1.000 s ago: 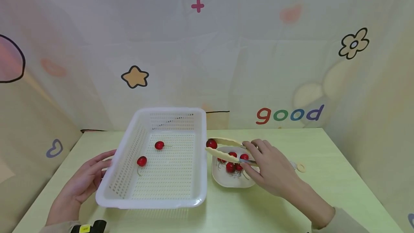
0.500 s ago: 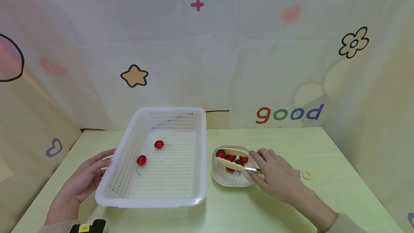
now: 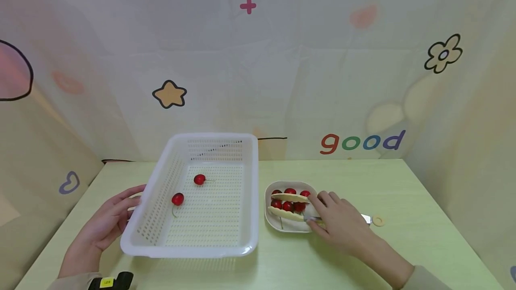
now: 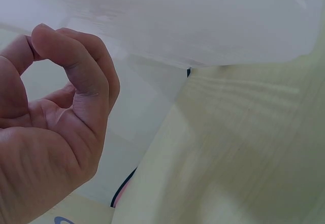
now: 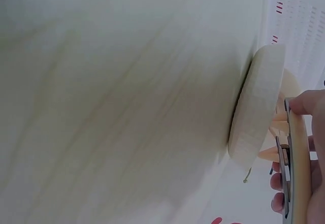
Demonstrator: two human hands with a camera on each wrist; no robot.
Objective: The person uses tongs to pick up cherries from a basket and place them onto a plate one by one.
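My right hand point(image 3: 338, 220) grips a pair of tongs point(image 3: 287, 215) with cream, scalloped tips. The spread arms of the tongs lie low over a small white dish point(image 3: 291, 230), several red cherries point(image 3: 288, 206) between and behind them. In the right wrist view the thumb presses the tongs' cream-edged metal handle point(image 5: 300, 168), and the dish point(image 5: 256, 107) shows from its side. At the left, my left hand point(image 3: 102, 220) rests beside a white perforated basket point(image 3: 189, 252), relaxed fingers at its left wall. One cherry point(image 3: 178, 199) and another cherry point(image 3: 199, 179) lie inside the basket.
All of this stands on a pale yellow-green table point(image 3: 375, 182). A printed curtain point(image 3: 282, 79) hangs behind and on both sides. The ring end point(image 3: 378, 221) of the tongs sticks out right of my hand.
The tongs have come down and right, from between basket and dish into the dish. The cherry at their tips is now among the others, arms spread around it. The left hand stays put.
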